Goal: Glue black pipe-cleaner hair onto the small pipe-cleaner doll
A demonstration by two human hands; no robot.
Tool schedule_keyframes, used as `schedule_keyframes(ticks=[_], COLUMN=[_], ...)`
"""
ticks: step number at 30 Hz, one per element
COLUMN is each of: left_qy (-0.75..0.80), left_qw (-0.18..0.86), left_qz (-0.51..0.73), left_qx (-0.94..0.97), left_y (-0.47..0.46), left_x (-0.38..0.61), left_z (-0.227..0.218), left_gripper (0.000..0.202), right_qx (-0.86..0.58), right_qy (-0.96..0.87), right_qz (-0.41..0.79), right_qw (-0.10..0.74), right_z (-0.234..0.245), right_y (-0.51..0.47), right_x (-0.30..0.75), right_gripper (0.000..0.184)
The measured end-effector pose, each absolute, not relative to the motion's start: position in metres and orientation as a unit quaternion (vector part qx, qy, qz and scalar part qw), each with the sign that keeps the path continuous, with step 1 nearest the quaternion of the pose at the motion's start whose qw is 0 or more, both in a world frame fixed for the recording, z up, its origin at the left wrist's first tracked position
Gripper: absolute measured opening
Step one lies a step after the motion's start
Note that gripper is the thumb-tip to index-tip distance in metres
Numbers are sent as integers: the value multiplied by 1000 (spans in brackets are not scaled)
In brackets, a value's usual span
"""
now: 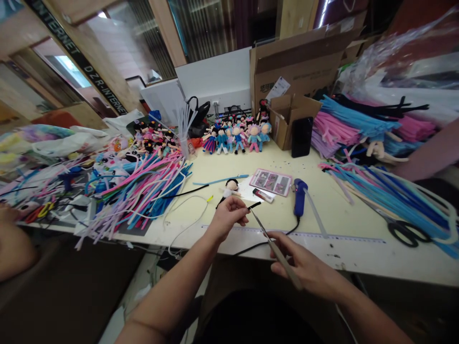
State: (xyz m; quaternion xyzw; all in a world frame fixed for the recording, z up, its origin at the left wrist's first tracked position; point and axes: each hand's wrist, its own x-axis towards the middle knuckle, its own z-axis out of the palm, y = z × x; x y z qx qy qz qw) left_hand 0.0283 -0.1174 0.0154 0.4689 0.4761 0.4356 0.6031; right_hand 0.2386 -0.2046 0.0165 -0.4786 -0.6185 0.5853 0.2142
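My left hand pinches a short black pipe cleaner near the table's front, its free end pointing right. In my right hand is a long, slim, pointed metal tool; it looks like tweezers, but I cannot make out the exact kind. The tool's tip meets or almost meets the black piece beside my left fingertips. Just behind my left hand lies a small doll with black hair and a white top, its lower part hidden by the hand.
A blue glue gun with a glue stick, a picture card and a ruler lie close by. Pipe cleaners heap at left; black-handled scissors rest at right. Finished dolls stand behind. Another person's arm shows far left.
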Motion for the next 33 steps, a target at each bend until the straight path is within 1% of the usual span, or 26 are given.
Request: schedule_keyframes(ticks=[9, 19, 26, 33], left_qy=[491, 514, 516, 520], left_qw=[556, 518, 515, 512], left_qz=[444, 433, 431, 431], left_qx=[502, 529, 532, 531], left_y=[-122, -122, -122, -124], left_x=[38, 40, 42, 44], left_z=[22, 21, 18, 16], left_gripper=[30, 22, 20, 20], right_qx=[-459, -486, -494, -500], right_qy=[-597, -605, -621, -607], right_qz=[611, 566, 541, 541], right_qw=[245, 277, 278, 301], right_z=[12, -4, -2, -3], right_y=[-203, -203, -205, -207], right_x=[232, 226, 224, 220], right_gripper=[53, 48, 48, 44])
